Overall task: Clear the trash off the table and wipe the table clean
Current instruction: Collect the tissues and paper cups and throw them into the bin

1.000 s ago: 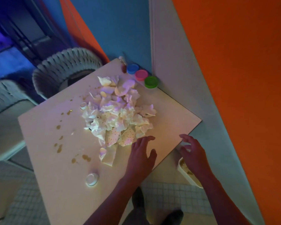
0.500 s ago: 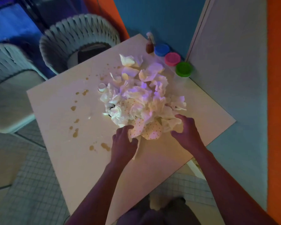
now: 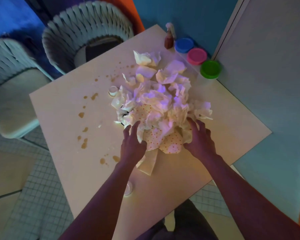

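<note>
Now that both have closed in from six o'clock, my left hand and right hand cup the crumpled paper pile with fingers spread, ready to gather it.

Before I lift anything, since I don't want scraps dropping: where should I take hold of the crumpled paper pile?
Probably low, at its near flanks: left hand and right hand cupping the paper pile from opposite sides. It is loose, wide and heaped, so a top pinch would shed pieces.
</note>
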Available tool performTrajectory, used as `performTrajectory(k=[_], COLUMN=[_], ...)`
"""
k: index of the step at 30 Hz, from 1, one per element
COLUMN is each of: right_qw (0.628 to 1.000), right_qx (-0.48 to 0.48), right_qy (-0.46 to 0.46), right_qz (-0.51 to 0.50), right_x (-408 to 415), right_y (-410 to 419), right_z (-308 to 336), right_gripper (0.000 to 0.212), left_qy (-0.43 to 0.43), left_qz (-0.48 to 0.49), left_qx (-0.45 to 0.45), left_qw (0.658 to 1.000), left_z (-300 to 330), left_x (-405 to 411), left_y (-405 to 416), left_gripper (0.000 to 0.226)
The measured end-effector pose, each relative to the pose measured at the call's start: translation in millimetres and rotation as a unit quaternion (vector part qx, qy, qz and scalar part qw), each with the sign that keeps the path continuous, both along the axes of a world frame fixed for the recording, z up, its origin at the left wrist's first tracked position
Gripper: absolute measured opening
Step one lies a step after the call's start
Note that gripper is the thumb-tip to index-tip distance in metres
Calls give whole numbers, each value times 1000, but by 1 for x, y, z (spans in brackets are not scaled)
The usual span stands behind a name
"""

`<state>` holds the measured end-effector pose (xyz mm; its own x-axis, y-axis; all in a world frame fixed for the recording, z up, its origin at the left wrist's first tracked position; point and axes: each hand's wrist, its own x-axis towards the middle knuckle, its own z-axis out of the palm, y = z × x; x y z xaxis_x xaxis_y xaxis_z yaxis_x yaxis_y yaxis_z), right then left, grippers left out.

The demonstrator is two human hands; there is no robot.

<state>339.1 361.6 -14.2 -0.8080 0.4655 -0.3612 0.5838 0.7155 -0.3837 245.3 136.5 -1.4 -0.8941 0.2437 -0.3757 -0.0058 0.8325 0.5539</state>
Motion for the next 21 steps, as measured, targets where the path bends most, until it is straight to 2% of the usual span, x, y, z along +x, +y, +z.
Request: performTrajectory(k=[4, 9, 14, 17, 21], right_qw=[1000, 999, 999, 999, 995], right_qx=[13, 24, 2, -35, -81], right_qy=[-16, 0, -7, 1, 60], right_qz=[17, 23, 47, 27, -23], right_x=[-10, -19, -18, -19, -22], right_y=[7, 26, 42, 50, 60], right_z=[-6, -8, -9, -7, -5], right_gripper=[95, 62, 44, 41, 39], left_qy=[2, 48, 72, 92, 123], left_qz=[5, 50, 108, 135, 191], left_qx=[-29, -36, -35, -22, 39], left_qw=[1000, 997, 991, 986, 973], left_z=[-6, -11, -9, 0, 16], left_x=[-1, 1, -1, -3, -4], left_y=[14, 24, 30, 36, 45], left_gripper=[69, 52, 30, 28, 30])
